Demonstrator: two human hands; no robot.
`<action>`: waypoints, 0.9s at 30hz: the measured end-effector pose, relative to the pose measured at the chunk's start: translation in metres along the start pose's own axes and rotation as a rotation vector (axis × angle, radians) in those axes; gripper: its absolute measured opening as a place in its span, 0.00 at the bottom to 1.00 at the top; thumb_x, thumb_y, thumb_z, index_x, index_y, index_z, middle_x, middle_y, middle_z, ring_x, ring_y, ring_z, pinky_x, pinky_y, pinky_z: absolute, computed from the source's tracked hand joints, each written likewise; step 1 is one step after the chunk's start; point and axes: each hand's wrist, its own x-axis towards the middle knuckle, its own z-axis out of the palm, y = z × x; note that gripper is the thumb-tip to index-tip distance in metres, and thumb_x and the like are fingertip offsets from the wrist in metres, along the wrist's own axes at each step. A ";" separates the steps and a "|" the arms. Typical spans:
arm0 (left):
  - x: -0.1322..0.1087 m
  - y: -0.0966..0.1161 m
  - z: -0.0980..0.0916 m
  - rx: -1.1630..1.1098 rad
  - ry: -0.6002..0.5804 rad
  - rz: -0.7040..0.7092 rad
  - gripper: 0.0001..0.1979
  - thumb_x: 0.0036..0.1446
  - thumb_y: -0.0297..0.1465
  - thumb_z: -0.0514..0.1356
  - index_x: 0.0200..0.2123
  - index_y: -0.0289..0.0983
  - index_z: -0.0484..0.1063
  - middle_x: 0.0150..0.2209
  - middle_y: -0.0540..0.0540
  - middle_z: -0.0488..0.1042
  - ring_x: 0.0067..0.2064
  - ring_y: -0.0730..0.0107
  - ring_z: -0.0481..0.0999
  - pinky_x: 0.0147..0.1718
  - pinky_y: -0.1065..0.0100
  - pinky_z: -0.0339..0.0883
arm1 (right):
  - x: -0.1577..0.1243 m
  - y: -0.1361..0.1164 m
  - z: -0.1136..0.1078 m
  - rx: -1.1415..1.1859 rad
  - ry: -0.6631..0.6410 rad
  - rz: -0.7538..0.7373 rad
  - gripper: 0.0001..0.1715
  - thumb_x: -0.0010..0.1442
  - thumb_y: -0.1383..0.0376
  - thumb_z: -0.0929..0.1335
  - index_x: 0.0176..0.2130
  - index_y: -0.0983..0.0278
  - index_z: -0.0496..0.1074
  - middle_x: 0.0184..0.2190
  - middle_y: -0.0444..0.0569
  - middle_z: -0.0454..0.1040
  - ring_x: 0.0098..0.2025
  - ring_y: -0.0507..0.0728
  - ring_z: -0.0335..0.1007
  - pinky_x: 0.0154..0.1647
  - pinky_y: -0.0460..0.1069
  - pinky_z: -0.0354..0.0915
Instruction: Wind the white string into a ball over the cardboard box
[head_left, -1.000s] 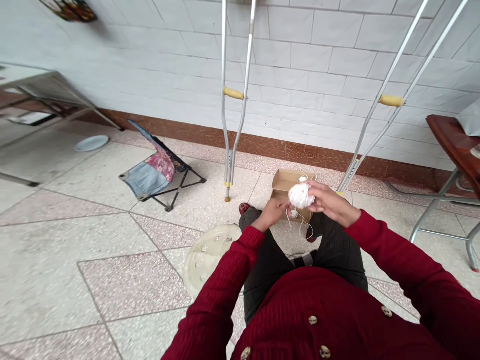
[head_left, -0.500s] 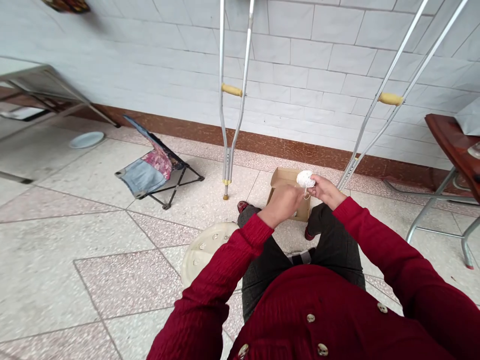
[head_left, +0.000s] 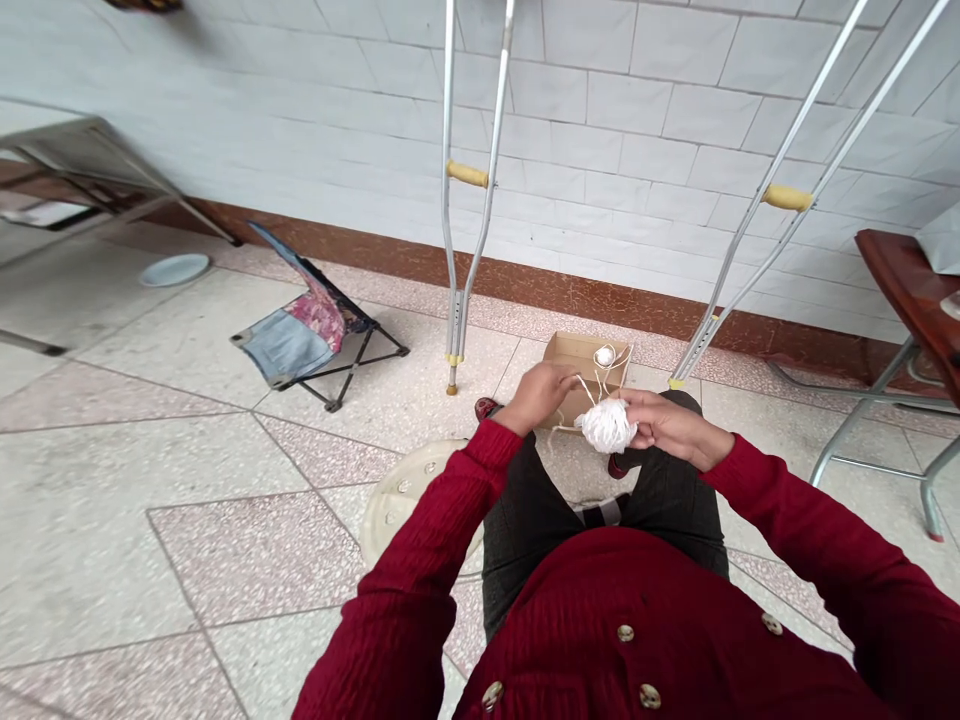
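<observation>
Wearing a red cardigan point(head_left: 562, 620) and dark trousers point(head_left: 517, 530), with knees spread apart. Gripping a ball of white yarn point(head_left: 607, 428) at its right side in the right hand point(head_left: 667, 422), with fingers bent and pressed against the strands. Holding that ball between the knees, just above the near edge of a cardboard box point(head_left: 574, 347). Pinching a loose strand point(head_left: 586, 388) near the fingertips of the left hand point(head_left: 541, 392), to the left of the ball and a little beyond it, with fingers curled close together; cannot tell the exact placing of the left thumb. Can see also a smaller white ball point(head_left: 604, 355) at the far end of the box, with thin strands running from there toward the larger ball. Having a patterned shoe point(head_left: 486, 408) just left of the box, and a pale round disc point(head_left: 394, 510) on the floor by the left sleeve. Facing, farther out, a folding chair point(head_left: 292, 340) to the left, a pale blue dish point(head_left: 174, 270) beyond it, and two crutches with yellow grips, one left point(head_left: 469, 174) and one right point(head_left: 787, 197), before a white tiled wall point(head_left: 600, 150).
</observation>
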 end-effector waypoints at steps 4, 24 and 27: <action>0.016 0.010 -0.028 0.181 0.039 0.106 0.15 0.64 0.32 0.53 0.27 0.36 0.75 0.26 0.46 0.74 0.33 0.66 0.71 0.49 0.63 0.61 | 0.016 0.029 -0.025 -0.047 0.157 0.034 0.14 0.44 0.65 0.72 0.32 0.65 0.66 0.19 0.39 0.66 0.16 0.44 0.54 0.14 0.40 0.44; -0.021 0.014 0.011 -0.368 -0.060 -0.070 0.17 0.64 0.34 0.52 0.29 0.34 0.76 0.30 0.47 0.77 0.33 0.69 0.74 0.35 0.70 0.63 | -0.002 -0.023 -0.023 -0.209 -0.023 0.055 0.15 0.45 0.67 0.71 0.35 0.64 0.67 0.20 0.38 0.66 0.15 0.44 0.52 0.13 0.41 0.42; -0.013 0.025 0.001 -0.175 -0.036 0.033 0.15 0.62 0.34 0.55 0.26 0.35 0.75 0.28 0.46 0.76 0.34 0.67 0.73 0.38 0.68 0.62 | 0.007 0.003 -0.036 -0.542 0.104 0.102 0.14 0.43 0.67 0.71 0.32 0.64 0.66 0.19 0.38 0.66 0.14 0.44 0.52 0.13 0.42 0.42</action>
